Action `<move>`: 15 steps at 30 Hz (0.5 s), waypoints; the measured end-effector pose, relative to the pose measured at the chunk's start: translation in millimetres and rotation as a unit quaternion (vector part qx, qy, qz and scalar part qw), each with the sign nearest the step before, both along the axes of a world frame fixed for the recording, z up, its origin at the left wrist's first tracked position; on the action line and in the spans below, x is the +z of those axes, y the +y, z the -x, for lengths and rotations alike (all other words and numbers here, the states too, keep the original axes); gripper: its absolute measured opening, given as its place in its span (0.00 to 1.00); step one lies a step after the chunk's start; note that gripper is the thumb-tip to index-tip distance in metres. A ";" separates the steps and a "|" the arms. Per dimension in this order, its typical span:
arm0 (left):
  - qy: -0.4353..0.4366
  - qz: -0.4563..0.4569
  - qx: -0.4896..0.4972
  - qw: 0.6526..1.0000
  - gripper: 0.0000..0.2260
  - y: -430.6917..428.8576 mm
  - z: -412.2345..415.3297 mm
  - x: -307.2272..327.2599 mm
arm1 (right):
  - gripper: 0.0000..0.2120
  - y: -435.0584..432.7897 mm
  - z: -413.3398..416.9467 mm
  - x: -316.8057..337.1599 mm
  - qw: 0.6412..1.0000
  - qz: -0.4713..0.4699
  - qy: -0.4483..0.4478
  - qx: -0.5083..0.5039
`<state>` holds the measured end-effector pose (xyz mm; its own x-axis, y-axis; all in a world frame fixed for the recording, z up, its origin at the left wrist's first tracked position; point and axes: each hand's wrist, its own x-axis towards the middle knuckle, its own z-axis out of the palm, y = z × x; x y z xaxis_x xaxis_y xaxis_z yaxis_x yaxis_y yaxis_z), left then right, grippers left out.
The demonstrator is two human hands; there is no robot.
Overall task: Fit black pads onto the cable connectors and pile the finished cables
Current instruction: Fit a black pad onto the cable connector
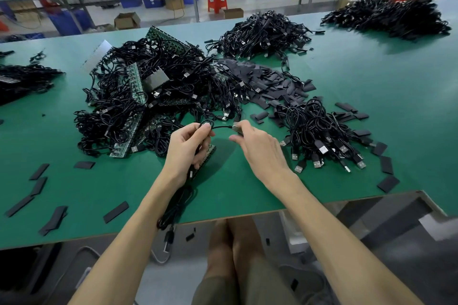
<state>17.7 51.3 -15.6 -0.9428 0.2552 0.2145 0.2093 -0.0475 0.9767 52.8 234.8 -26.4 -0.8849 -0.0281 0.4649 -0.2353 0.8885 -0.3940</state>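
We are recording both hands working over the near edge of the green table [247, 186]. The left hand [184, 148] is curling its fingers round a loop of black cable [221, 127], and its grip is also holding a narrow green circuit board [207, 155] under the palm. More cable is hanging below that wrist, with a plug dangling past the table's edge. The right hand [257, 148] is pinching the metal connector [236, 126] at the cable's end between thumb and forefinger (the other fingers are lying loosely bent). A short run of cable is stretching level between the two hands.

We are noting a loose heap of black pads [262, 82] lying beyond the hands, in the middle of the table. A bundle of cables [319, 131] is lying just right of the right hand, its plugs pointing toward the near edge. A large tangle of cables and green boards [148, 96] is lying to the left, beyond the left hand. Single pads [116, 215] are lying scattered along the near left side. We cannot tell whether the held connector is carrying a pad.
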 end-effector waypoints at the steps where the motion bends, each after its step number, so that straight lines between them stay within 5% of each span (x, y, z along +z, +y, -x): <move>1: 0.001 0.001 -0.001 1.000 0.12 -0.1 0.2 -0.2 | 0.12 -0.2 0.1 -0.6 1.000 -0.003 0.000 -0.004; 8: 0.025 0.019 -0.008 0.999 0.07 5.9 -1.4 1.8 | 0.11 -1.0 -1.9 4.1 0.999 0.006 0.035 -0.029; 10: 0.083 0.069 0.016 0.994 0.12 9.0 -1.6 3.0 | 0.10 -0.9 -2.6 4.5 0.999 0.001 0.036 -0.025; 12: 0.221 0.219 0.078 0.947 0.16 10.7 -0.2 2.9 | 0.10 -0.7 -1.7 3.2 0.999 -0.005 0.024 -0.026; 15: 0.398 0.425 0.131 0.803 0.18 14.2 4.3 6.8 | 0.09 -1.9 1.5 -1.3 0.999 -0.024 0.004 -0.044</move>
<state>13.4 65.5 -8.7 -0.6390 0.4431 0.6287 0.6767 0.7124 0.1858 51.3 232.9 -27.7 -0.8816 0.0276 0.4712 -0.1572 0.9241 -0.3483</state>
